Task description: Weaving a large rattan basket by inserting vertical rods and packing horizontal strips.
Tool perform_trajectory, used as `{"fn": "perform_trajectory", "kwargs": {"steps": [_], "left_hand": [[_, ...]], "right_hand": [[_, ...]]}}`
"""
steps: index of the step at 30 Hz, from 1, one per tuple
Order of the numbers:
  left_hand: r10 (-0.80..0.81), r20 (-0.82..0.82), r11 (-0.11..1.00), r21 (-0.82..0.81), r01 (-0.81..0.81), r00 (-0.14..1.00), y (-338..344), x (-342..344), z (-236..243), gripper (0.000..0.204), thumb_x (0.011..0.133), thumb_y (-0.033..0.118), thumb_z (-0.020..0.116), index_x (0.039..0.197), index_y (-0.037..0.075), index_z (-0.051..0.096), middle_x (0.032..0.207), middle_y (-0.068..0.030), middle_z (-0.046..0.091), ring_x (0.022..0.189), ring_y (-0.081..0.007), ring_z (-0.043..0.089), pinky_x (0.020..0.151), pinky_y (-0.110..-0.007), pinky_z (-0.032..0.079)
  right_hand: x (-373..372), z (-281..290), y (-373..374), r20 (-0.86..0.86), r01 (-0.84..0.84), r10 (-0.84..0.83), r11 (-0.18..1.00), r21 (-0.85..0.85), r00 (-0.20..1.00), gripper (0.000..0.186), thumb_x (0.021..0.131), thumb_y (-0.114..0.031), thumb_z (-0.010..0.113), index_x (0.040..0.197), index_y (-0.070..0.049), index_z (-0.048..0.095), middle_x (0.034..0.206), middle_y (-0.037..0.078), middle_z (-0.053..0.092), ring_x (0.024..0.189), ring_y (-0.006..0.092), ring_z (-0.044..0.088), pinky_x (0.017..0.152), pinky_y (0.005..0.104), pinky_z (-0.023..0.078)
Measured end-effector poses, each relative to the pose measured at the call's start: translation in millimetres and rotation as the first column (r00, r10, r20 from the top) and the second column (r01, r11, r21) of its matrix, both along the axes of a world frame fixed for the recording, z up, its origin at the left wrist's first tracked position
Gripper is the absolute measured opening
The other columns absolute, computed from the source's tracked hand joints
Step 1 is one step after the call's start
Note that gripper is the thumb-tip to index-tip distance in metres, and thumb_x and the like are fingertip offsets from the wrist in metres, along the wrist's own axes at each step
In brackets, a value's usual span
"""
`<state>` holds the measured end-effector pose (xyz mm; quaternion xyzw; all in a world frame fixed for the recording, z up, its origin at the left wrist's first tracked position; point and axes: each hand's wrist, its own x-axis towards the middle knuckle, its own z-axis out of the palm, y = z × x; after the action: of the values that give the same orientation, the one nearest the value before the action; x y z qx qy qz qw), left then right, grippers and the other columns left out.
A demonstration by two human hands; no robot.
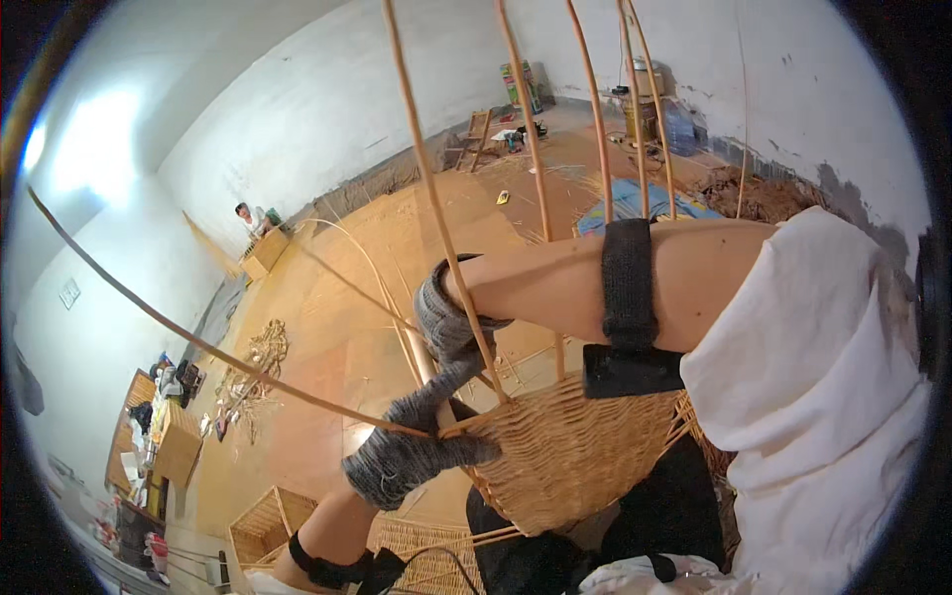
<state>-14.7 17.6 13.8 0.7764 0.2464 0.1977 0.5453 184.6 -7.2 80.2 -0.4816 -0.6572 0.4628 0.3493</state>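
A partly woven wicker basket [575, 451] sits low in front of me, tilted, with tall bare stakes rising from its edge. My left hand [402, 461], in a grey knit glove, is closed on the basket's left corner where a long stake [228, 347] slants out to the upper left. Just above it, my right hand [454, 322], gloved alike, reaches across the stakes with its fingers curled downward, close to the left one. Pale wicker rods [397, 332] pass beside the right hand. What its fingers pinch is hidden.
A woven box [263, 526] and a wicker piece [428, 545] stand at lower left. Loose strands [256, 362] lie on the floor, near a cluttered wooden stand [178, 441]. Another person [256, 224] sits by the far wall behind a box [265, 255]. A blue sheet [635, 198] lies beyond my right arm.
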Motion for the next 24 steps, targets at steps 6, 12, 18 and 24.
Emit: {"fn": "perform_trajectory", "kwargs": {"steps": [6, 12, 18, 24], "left_hand": [[0.037, -0.207, 0.974, 0.228, 0.011, 0.978, 8, 2, 0, 0.058, 0.067, 0.017, 0.075, 0.117, 0.007, 0.049, 0.088, -0.0043, 0.06, 0.082, -0.0116, 0.054, 0.072, -0.025, 0.047], [-0.001, -0.11, 0.912, 0.407, 0.046, 0.994, 27, -7, -14, 0.052, 0.069, 0.017, 0.073, 0.115, 0.007, 0.051, 0.101, -0.003, 0.059, 0.091, -0.0093, 0.051, 0.081, -0.027, 0.044], [-0.063, -0.129, 0.947, 0.306, 0.1, 0.99, 20, 6, -8, 0.053, 0.067, 0.024, 0.074, 0.112, 0.006, 0.051, 0.103, -0.0077, 0.057, 0.094, -0.0127, 0.05, 0.081, -0.028, 0.043], [-0.031, -0.181, 0.963, 0.257, 0.078, 0.983, 32, -11, -9, 0.057, 0.067, 0.024, 0.075, 0.116, 0.009, 0.049, 0.102, -0.0051, 0.058, 0.091, -0.0103, 0.05, 0.079, -0.027, 0.044]], "right_hand": [[6, -15, 11, -0.134, -0.242, 0.278, 0.941, 0.238, 0.951, 0.015, 0.078, -0.016, 0.048, 0.071, -0.005, 0.057, 0.066, 0.006, 0.055, 0.062, 0.0142, 0.051, 0.059, 0.0303, 0.04], [-5, 78, -9, -0.009, 0.078, -0.541, 0.105, 0.991, 0.841, 0.011, 0.079, -0.014, 0.049, 0.08, -0.003, 0.054, 0.068, 0.007, 0.055, 0.063, 0.0157, 0.054, 0.053, 0.0293, 0.043], [-101, 87, -17, 0.37, -0.16, 0.007, 0.908, 0.387, 0.929, 0.013, 0.081, -0.011, 0.05, 0.089, -0.001, 0.051, 0.07, 0.007, 0.055, 0.064, 0.0172, 0.057, 0.047, 0.0283, 0.046], [-68, 66, 8, 0.044, -0.216, 0.212, 0.967, 0.137, 0.976, 0.016, 0.083, -0.01, 0.05, 0.096, 0.0, 0.048, 0.07, 0.007, 0.053, 0.065, 0.0179, 0.06, 0.04, 0.0257, 0.047]]}}
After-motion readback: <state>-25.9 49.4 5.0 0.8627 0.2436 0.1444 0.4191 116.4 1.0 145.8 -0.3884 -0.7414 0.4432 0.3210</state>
